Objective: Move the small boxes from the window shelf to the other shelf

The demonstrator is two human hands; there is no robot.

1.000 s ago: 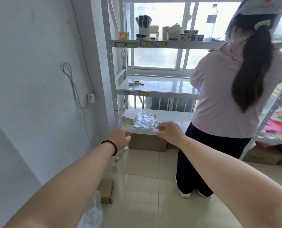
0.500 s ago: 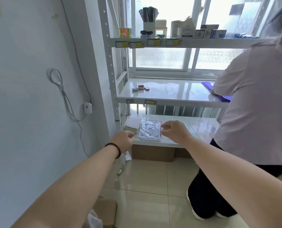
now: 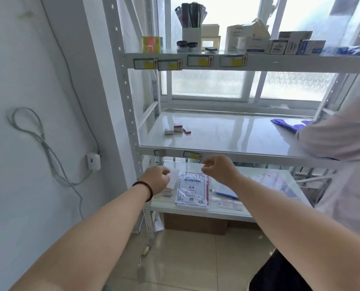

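Three small boxes (image 3: 177,130), one grey-white and two red, lie close together on the left part of the white middle shelf (image 3: 227,151) by the window. My left hand (image 3: 158,181) hangs below and in front of that shelf's edge, curled into a loose fist with nothing in it. My right hand (image 3: 218,169) is just under the shelf's front lip, fingers bent but apart, also holding nothing. Both hands are over the lower shelf, short of the boxes.
A wrapped A4 paper pack (image 3: 192,190) lies on the lower shelf (image 3: 198,211). The top shelf (image 3: 258,60) carries cartons, a pen holder and tape. Another person (image 3: 338,164) leans in at the right, a purple cloth (image 3: 286,124) on the middle shelf. A cardboard box (image 3: 195,225) sits beneath.
I have come closer to the rack and both hands have risen towards the middle shelf's edge. The other person now fills less of the view, at the far right.
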